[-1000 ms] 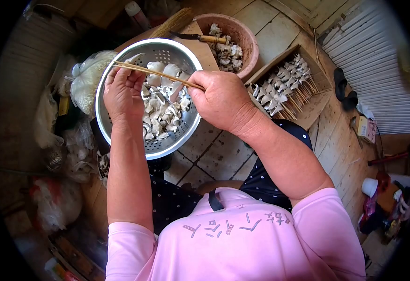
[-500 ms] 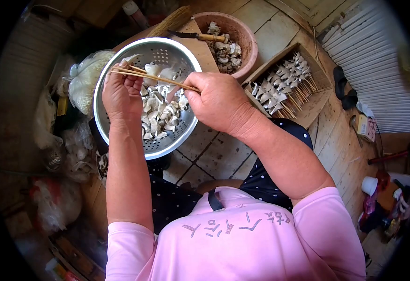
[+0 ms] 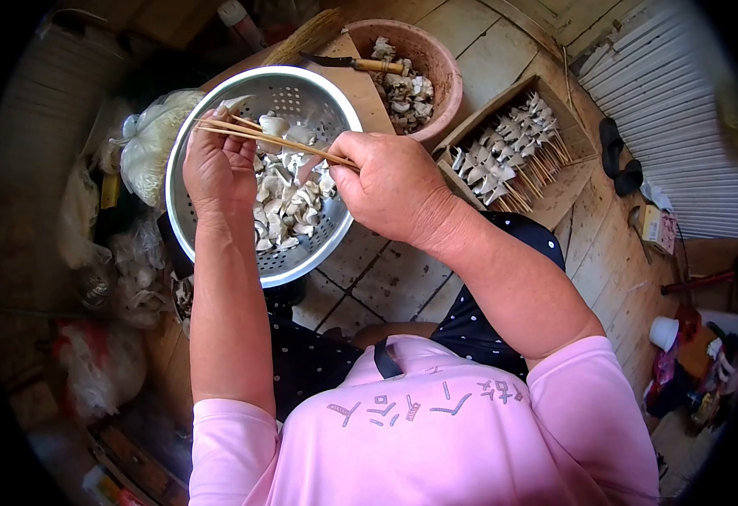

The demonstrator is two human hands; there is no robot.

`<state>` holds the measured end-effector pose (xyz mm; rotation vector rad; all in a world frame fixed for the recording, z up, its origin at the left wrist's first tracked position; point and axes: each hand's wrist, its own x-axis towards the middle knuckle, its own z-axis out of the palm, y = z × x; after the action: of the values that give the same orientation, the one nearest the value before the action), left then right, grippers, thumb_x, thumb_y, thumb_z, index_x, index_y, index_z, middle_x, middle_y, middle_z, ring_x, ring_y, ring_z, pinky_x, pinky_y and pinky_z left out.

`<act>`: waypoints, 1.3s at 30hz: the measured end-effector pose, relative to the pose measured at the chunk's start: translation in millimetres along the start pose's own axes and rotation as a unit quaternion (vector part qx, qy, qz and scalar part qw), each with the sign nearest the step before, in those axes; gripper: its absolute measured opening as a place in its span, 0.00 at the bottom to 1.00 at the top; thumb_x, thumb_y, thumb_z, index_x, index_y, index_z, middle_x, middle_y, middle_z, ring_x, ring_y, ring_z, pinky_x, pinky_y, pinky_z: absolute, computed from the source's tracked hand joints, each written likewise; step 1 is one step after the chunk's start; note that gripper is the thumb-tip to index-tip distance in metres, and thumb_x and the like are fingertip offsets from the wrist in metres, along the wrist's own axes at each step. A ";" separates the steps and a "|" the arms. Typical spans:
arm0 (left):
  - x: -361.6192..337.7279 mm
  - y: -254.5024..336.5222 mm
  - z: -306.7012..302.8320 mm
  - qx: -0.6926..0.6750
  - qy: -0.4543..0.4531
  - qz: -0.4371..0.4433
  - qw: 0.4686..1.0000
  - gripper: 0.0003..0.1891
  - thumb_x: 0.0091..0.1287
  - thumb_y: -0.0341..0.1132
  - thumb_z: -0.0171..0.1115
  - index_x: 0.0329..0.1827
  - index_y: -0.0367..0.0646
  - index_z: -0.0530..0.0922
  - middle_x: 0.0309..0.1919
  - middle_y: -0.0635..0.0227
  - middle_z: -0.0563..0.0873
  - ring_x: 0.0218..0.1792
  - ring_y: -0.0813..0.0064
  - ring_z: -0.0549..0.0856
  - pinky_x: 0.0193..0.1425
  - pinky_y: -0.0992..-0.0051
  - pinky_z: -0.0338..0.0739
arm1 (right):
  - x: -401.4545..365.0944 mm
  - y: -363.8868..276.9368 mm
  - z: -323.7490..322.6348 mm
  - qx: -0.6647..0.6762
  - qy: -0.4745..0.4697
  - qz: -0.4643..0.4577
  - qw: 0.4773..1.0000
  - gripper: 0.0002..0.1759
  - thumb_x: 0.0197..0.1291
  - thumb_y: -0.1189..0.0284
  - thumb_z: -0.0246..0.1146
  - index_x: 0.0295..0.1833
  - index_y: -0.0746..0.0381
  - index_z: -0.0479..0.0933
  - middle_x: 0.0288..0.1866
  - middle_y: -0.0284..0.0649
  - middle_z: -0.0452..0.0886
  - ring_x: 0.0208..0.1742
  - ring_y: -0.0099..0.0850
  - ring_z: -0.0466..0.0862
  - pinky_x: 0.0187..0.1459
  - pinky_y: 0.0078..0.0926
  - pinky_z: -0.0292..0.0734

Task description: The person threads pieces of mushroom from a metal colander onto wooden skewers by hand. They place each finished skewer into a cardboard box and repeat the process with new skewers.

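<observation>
My left hand [image 3: 215, 165] and my right hand [image 3: 390, 187] are both up over a metal colander [image 3: 209, 244] full of pale mushroom pieces [image 3: 289, 207]. Thin bamboo skewers [image 3: 280, 142] run between the two hands: my right hand grips their near end, and my left hand pinches a mushroom piece [image 3: 236, 104] at their tips. Both forearms cross above the colander's rim.
A pink basin [image 3: 441, 63] of mushroom trimmings with a knife [image 3: 354, 63] across it sits behind the colander. A wooden tray [image 3: 571, 181] of finished skewers [image 3: 504, 160] lies to the right. Plastic bags [image 3: 154, 143] crowd the left side.
The hands and skewers have dropped slightly toward the colander and shifted a little left. The grip on the skewers is unchanged.
</observation>
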<state>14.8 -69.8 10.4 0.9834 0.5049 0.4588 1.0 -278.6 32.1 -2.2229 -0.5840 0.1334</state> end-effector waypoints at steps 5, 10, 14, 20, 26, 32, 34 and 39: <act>2.7 -1.8 -1.6 -0.005 -0.003 -0.001 1.000 0.10 0.71 0.34 0.61 0.49 0.38 0.77 0.38 0.62 0.85 0.42 0.72 0.85 0.44 0.75 0.80 | -1.3 0.9 1.5 -0.005 0.004 -0.008 1.000 0.08 0.60 0.71 0.61 0.40 0.65 0.79 0.34 0.50 0.83 0.38 0.49 0.84 0.42 0.43 0.79; 4.7 -3.2 -3.5 -0.018 -0.026 0.006 0.999 0.09 0.70 0.32 0.61 0.48 0.36 0.77 0.37 0.62 0.84 0.40 0.70 0.86 0.46 0.73 0.83 | -3.8 -1.0 1.6 0.012 -0.007 -0.002 1.000 0.08 0.61 0.71 0.60 0.41 0.65 0.79 0.34 0.51 0.83 0.38 0.50 0.84 0.43 0.43 0.79; 4.6 -3.9 -1.2 -0.021 -0.022 0.010 0.999 0.09 0.70 0.31 0.61 0.48 0.36 0.77 0.37 0.61 0.84 0.39 0.69 0.86 0.46 0.72 0.84 | -5.1 -0.7 2.2 0.008 -0.007 0.002 1.000 0.08 0.61 0.71 0.60 0.41 0.65 0.79 0.34 0.51 0.83 0.38 0.50 0.84 0.43 0.43 0.79; 2.1 -4.1 2.2 -0.013 -0.033 0.010 0.999 0.08 0.69 0.31 0.61 0.47 0.36 0.76 0.36 0.61 0.84 0.38 0.68 0.86 0.44 0.72 0.84 | -6.2 -0.3 2.1 0.016 -0.013 0.004 1.000 0.08 0.61 0.71 0.59 0.42 0.64 0.78 0.34 0.51 0.83 0.38 0.50 0.84 0.43 0.44 0.79; 2.9 -5.6 3.3 -0.013 -0.035 0.016 0.999 0.08 0.70 0.32 0.61 0.47 0.37 0.76 0.36 0.61 0.83 0.37 0.67 0.86 0.42 0.72 0.84 | -7.4 0.9 3.1 0.019 -0.012 0.001 1.000 0.09 0.61 0.72 0.60 0.43 0.64 0.78 0.33 0.51 0.82 0.38 0.50 0.84 0.42 0.43 0.79; 1.5 -7.0 5.5 -0.013 -0.042 0.014 0.999 0.09 0.70 0.33 0.61 0.46 0.36 0.76 0.35 0.61 0.83 0.36 0.68 0.86 0.41 0.73 0.83 | -8.8 0.8 1.5 0.013 -0.018 -0.003 1.000 0.09 0.60 0.72 0.60 0.44 0.65 0.78 0.34 0.51 0.82 0.38 0.50 0.84 0.43 0.44 0.78; 2.9 -8.6 4.8 -0.016 -0.044 0.016 0.999 0.10 0.69 0.34 0.62 0.46 0.36 0.76 0.35 0.61 0.83 0.36 0.68 0.86 0.41 0.73 0.83 | -9.1 0.3 1.2 0.016 -0.030 0.007 0.999 0.10 0.59 0.72 0.60 0.44 0.65 0.77 0.34 0.52 0.82 0.38 0.50 0.84 0.44 0.44 0.78; 3.3 -8.5 3.7 -0.028 -0.046 -0.010 0.999 0.09 0.67 0.30 0.63 0.46 0.36 0.78 0.36 0.60 0.85 0.40 0.69 0.85 0.52 0.70 0.82 | -10.5 0.9 2.3 0.015 -0.033 0.010 0.999 0.10 0.59 0.71 0.60 0.44 0.65 0.77 0.33 0.52 0.82 0.39 0.50 0.84 0.44 0.45 0.78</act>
<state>20.7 -74.4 4.0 0.9400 0.4170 0.4058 -8.7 -282.3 28.9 -2.2033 -0.5925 0.2251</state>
